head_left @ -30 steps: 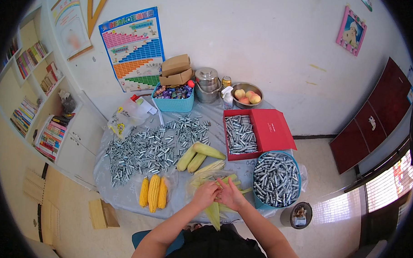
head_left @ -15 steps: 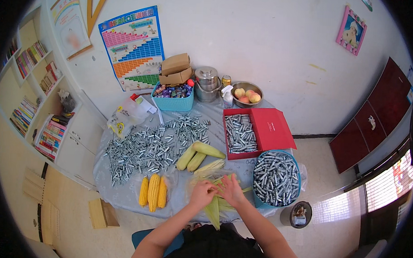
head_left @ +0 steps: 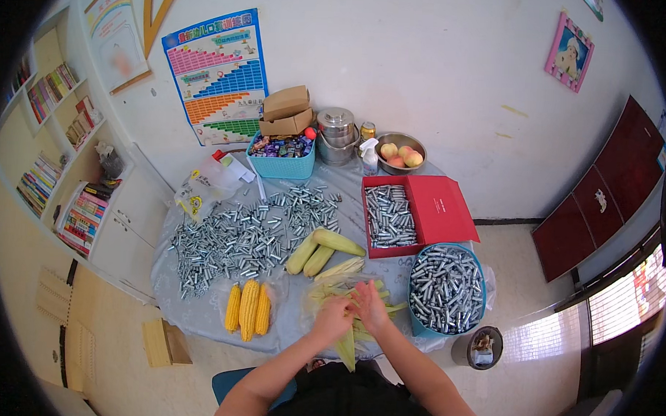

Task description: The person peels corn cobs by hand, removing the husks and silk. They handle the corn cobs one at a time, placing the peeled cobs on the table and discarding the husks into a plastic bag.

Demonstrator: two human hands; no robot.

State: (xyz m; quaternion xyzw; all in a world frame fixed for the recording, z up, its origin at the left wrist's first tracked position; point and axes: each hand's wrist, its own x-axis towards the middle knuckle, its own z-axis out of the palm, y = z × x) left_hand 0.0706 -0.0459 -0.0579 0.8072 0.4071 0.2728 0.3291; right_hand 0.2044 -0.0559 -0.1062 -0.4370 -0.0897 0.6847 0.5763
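Corn ear (head_left: 353, 302) gripped by both hands (head_left: 351, 310), forearms converging

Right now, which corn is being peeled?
The ear under both hands at the table's near edge, amid loose husks; three green ears and three yellow ears lie untouched.

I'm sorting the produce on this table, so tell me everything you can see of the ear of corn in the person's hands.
The ear of corn is only partly visible, wrapped in pale green and yellow husk. It lies at the near edge of the grey-covered table, on a heap of loose husk leaves, some hanging over the edge. The left hand and the right hand both grip it from above, close together. Whether kernels are bared cannot be told.
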